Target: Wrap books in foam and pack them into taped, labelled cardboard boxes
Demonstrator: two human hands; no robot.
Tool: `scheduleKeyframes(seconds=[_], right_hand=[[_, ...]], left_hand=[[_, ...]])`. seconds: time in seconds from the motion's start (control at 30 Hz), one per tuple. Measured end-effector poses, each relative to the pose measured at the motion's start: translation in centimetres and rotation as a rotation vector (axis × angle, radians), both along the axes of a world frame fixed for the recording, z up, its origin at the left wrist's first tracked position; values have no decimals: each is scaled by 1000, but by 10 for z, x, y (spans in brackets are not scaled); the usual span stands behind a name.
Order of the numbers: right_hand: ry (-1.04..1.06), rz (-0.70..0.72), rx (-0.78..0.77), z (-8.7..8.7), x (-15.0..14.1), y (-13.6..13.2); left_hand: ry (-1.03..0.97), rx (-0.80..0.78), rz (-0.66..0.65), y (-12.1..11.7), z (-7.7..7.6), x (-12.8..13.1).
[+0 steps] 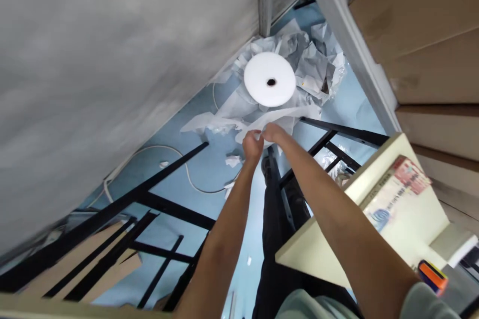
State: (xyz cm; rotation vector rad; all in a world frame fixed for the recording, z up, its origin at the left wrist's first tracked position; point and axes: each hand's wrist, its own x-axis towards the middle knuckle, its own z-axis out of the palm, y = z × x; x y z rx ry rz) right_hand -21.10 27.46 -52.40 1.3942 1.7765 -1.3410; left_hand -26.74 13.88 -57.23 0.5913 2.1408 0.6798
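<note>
Grey wall (112, 60) down the left side, blue floor (220, 174) beneath; 1 of each. Cardboard boxes (422, 25) stacked on the right, at least 4 showing; full count hidden. Black metal frames (344, 132): 2, 1 on either side of the arms. Cream board (415, 214): 1, low right, with 1 printed packet (396, 194) on top.

Crumpled wrapping (314, 67) heaped by the far corner; pieces overlap, so I can't count them. White roll (270, 79): 1, on the floor against that heap, round end and dark core hole facing my camera. Loose white sheet (262, 122) spread on the near side of the roll; I can't tell whether it joins the roll.

Hands: 2, meeting at the sheet. Left hand (253, 145) has its fingertips closed on the sheet's edge, as I read it; right hand (274, 132) pinches right beside it. Step in hand, my judgement: working the sheet's edge by fingertip. Next move calls for both pinches firm and level, since thin material could tear or slip. White cable (160, 146): 1, near the wall.
</note>
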Motion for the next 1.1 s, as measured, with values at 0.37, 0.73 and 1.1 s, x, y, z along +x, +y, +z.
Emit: scheduleKeyframes(seconds=[0.37, 0.73, 1.1], right_hand=[[451, -362, 95, 279, 47, -75], [695, -1355, 71, 435, 129, -42], [1029, -748, -10, 544, 275, -92]], left_hand=[[39, 323, -18, -20, 300, -11], [153, 477, -608, -35, 476, 80], [-483, 399, -424, 13, 575, 74]])
